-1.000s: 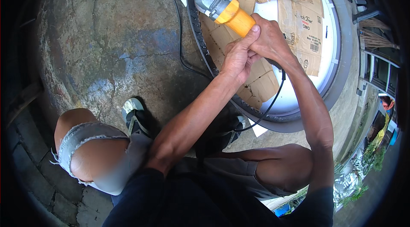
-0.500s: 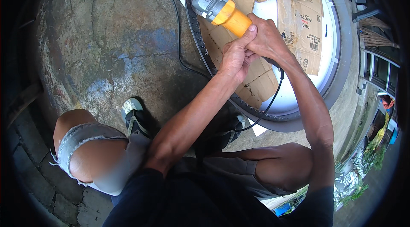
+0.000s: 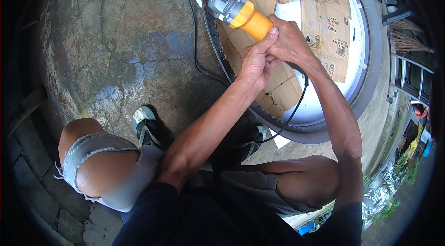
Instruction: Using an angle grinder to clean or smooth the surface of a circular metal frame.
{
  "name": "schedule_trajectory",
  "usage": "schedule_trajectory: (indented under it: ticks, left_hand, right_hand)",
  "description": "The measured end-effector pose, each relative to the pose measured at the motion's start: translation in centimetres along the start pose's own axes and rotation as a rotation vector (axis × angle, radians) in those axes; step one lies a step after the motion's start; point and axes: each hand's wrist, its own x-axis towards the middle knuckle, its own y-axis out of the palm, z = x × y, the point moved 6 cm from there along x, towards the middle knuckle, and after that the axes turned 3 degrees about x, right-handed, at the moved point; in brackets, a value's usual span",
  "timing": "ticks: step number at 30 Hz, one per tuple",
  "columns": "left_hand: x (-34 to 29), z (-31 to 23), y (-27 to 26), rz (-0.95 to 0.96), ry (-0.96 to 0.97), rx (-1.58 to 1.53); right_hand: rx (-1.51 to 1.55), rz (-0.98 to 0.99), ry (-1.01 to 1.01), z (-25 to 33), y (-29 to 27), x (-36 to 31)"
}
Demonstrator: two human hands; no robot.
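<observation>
Both my hands are closed round the rear part of a yellow angle grinder [image 3: 251, 20] with a grey metal head. My right hand [image 3: 291, 40] wraps the body from the far side. My left hand [image 3: 256, 62] grips it lower down, thumb laid along the near side against the right hand. The grinder's head points to the upper left, over the dark inner rim of a large round frame [image 3: 215, 37]. Its disc is hidden beneath the head. A black cord [image 3: 303, 89] leaves the tool's rear and hangs in a curve toward my foot.
Brown cardboard pieces [image 3: 327, 42] lie on a white sheet inside the round frame. Another stretch of black cord [image 3: 196, 56] runs over the stained concrete floor [image 3: 120, 37] left of the frame. A broom [image 3: 410, 40] and a metal ladder [image 3: 412, 77] are at the right.
Almost nothing differs. The grinder and both hands keep the same place and grip; the picture has shifted very slightly.
</observation>
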Motion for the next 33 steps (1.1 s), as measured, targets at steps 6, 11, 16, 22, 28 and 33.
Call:
schedule_trajectory:
  ticks: [6,11,16,22,28,33]
  left_hand:
    - [0.08,-0.12,-0.05,0.012,0.006,0.008]
    - [0.19,-0.19,0.07,0.013,0.004,0.011]
    - [0.00,-0.27,-0.03,0.002,0.010,0.012]
    - [0.06,-0.22,-0.12,0.002,0.000,0.011]
    - [0.01,-0.09,0.16,0.018,0.004,-0.004]
    - [0.03,-0.19,0.26,0.026,0.007,-0.016]
  right_hand:
    - [0.011,0.004,-0.003,0.00,0.05,0.00]
    - [0.023,-0.030,-0.008,-0.02,-0.08,-0.03]
    - [0.003,-0.021,0.000,0.10,0.05,0.08]
    - [0.018,-0.019,-0.015,0.30,-0.09,0.09]
    - [-0.012,0.004,-0.015,0.18,-0.21,0.07]
    - [-0.007,0.022,-0.008,0.28,-0.39,0.13]
